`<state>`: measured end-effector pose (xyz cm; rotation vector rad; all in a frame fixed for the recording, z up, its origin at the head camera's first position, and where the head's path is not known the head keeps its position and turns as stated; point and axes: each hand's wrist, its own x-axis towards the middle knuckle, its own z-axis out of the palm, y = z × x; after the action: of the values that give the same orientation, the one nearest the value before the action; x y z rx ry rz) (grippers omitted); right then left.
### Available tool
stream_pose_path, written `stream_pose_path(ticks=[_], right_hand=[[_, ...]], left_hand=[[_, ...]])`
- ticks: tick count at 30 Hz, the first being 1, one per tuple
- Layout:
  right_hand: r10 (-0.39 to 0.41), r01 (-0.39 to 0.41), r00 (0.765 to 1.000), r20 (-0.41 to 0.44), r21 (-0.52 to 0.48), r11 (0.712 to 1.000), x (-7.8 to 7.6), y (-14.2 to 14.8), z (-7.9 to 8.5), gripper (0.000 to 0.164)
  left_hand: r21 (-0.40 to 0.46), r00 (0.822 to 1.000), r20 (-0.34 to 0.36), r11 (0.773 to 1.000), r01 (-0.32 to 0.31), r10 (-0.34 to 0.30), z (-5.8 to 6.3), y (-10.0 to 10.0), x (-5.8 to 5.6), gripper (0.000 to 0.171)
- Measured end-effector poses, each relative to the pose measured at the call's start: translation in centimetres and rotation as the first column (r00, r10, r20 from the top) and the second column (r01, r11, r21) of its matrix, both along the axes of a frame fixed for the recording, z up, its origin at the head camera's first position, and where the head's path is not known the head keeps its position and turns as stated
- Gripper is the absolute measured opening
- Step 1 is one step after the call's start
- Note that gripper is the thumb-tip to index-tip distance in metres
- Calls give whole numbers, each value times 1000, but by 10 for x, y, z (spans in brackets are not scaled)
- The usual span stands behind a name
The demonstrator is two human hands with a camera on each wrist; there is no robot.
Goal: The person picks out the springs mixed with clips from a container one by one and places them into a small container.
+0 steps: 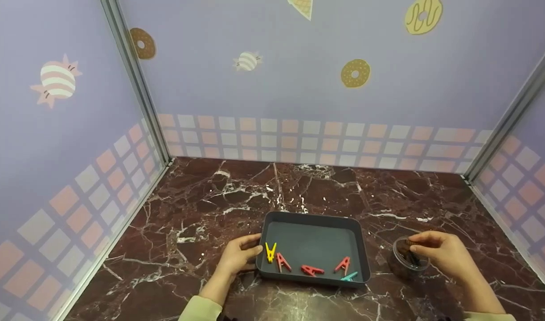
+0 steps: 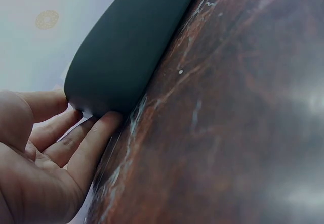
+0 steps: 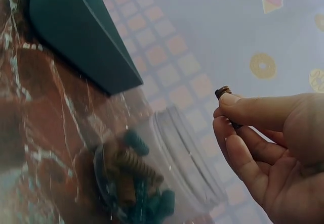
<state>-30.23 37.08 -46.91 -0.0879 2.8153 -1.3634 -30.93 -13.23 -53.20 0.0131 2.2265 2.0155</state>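
Note:
My left hand [image 1: 238,256] touches the left wall of a dark grey rectangular tray [image 1: 314,218], fingers fairly straight and thumb at the rim. Its fingertips rest against the outer wall in the left wrist view. Lying in the tray's near part are a yellow clothespin [image 1: 270,253], several red clothespins [image 1: 282,262] and a teal one [image 1: 350,276]. Over a clear plastic jar [image 1: 410,265], my right hand [image 1: 446,254] pinches a small dark brown threaded piece [image 3: 223,91], partly hidden by the fingers. Brown and teal ridged bolt-like pieces [image 3: 136,166] show through the jar's wall.
The tray and jar stand on a dark red marbled tabletop [image 1: 210,214]. Lilac panels with printed sweets enclose the back [image 1: 299,84] and both sides, meeting at metal corner posts [image 1: 138,84]. A strip of tabletop separates tray and jar.

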Motion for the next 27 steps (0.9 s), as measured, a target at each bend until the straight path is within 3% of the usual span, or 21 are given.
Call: stream_pose_path(ticks=[11,17,27], right_hand=[[4,-4,1000,0,84,996,1,3,-7,28],[17,-15,1000,-11,139,990,1,3,-9,26],[21,-19,999,-25,115,993,0,2,-7,25]], left_hand=[[22,1000,26,1000,-4,3,-1,0,0,49],[2,1000,5,1000,-1,1,0,0,0,49],[-40,1000,-8,999,-16,16,1,2,-2,47]])
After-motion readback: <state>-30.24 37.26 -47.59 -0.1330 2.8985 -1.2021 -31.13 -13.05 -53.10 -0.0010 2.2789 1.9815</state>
